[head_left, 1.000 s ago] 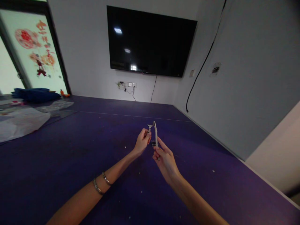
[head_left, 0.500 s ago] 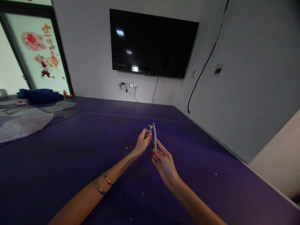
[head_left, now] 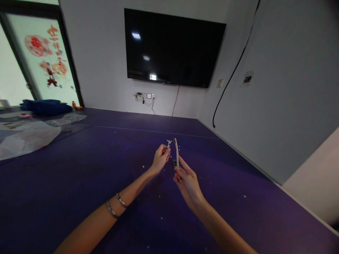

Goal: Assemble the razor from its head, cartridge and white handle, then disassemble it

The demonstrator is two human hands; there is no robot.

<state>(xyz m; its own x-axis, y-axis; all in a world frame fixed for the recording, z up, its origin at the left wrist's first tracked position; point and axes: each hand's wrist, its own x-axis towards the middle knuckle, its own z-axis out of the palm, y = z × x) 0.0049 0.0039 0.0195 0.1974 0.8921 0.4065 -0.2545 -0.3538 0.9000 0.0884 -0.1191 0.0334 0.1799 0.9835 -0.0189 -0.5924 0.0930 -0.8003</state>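
The left hand (head_left: 160, 159) pinches a metal tool (head_left: 168, 143) just beside the toothbrush (head_left: 177, 153) the right hand (head_left: 188, 180) pinches.

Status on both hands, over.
Left hand holding small metal tool. Right hand holding pale toothbrush, near-upright. Small dark object seen behind toothbrush.

The toothbrush (head_left: 177, 152) is off-white with darker bristles; the small metal-headed tool (head_left: 168, 144) is silvery. The bracelets (head_left: 112, 211) are silver too. Deep purple covers the broad surface (head_left: 127, 197), flecked with white specks. The television (head_left: 172, 49) and hanging cable (head_left: 229, 80) are black, the fabric bundle (head_left: 47, 107) dark blue, the plastic sheet (head_left: 34, 139) translucent white, and the pale green door panel (head_left: 31, 26) bears red and orange decorations (head_left: 35, 45).
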